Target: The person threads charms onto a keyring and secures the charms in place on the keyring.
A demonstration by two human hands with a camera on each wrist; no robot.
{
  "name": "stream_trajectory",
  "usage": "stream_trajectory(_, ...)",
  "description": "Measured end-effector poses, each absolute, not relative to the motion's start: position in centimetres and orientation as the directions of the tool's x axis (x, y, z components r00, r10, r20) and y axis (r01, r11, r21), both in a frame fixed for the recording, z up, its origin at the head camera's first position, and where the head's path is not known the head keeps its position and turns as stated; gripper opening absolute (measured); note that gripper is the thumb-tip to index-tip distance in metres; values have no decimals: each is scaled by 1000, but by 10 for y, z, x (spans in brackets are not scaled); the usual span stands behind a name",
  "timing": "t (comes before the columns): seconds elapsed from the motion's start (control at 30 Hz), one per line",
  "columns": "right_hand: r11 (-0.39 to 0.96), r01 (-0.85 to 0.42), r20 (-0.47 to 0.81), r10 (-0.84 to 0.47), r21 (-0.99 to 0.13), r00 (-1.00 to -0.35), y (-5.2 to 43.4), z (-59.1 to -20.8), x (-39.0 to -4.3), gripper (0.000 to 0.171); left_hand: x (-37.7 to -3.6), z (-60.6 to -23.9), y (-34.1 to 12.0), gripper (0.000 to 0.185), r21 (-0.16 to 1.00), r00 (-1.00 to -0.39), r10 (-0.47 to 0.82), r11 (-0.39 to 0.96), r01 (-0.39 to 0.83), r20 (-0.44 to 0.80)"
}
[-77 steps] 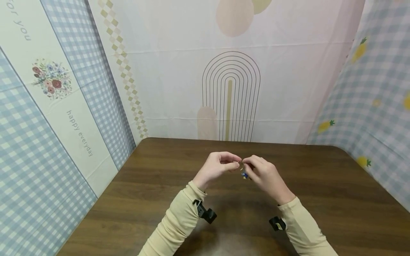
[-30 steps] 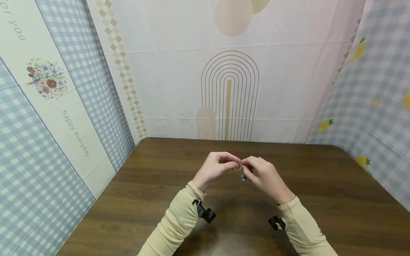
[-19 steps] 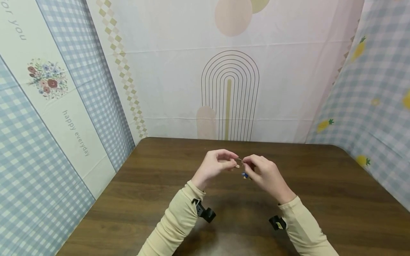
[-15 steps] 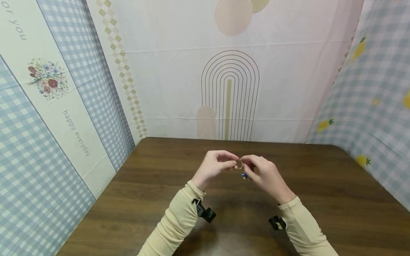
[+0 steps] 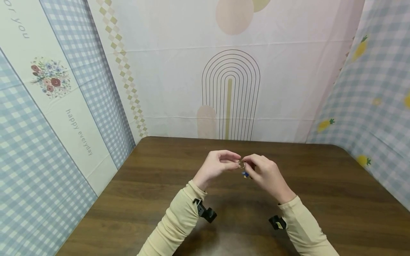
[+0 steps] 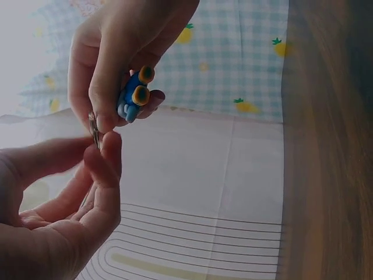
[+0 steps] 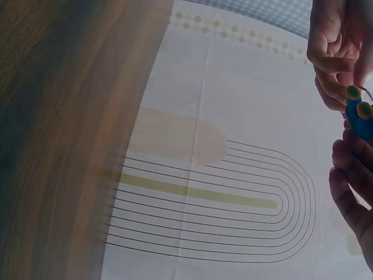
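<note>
Head view: 2 hands (image 5: 217, 166) (image 5: 264, 174), 1 ring (image 5: 241, 164), 1 blue charm (image 5: 245, 174).

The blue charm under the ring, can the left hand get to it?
Probably yes. The left hand pinches the ring right beside the right hand, which holds the blue charm. The charm hangs just below the ring, partly wrapped by the right fingers, with its outer side free.
</note>
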State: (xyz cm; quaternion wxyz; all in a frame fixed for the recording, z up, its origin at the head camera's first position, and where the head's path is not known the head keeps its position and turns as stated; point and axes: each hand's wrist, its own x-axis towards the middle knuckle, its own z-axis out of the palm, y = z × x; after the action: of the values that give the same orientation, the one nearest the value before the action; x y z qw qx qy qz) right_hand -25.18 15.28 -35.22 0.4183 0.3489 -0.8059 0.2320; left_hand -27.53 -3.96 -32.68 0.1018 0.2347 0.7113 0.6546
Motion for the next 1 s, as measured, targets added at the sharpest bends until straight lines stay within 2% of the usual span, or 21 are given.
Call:
stream_trajectory(0.27,640,-766,831,-394,-59,-393,148,-353,-249,21,-276,-328,-42,19,964,-894,393,61,260,217)
stream_trajectory(0.43,636,-770,827,-405,-50,-389,146,-354,-248,22,-275,-327,-43,14,955,-884,406,76,287,234)
stream_trajectory(0.63,653,-757,831,-400,-40,-388,144,-355,-246,19,-270,-326,-44,21,943,-862,451,116,313,231)
stream_trajectory(1.0,663,-746,849,-359,-61,-388,140,-354,-242,21,-270,-329,-47,14,943,-869,429,101,317,247)
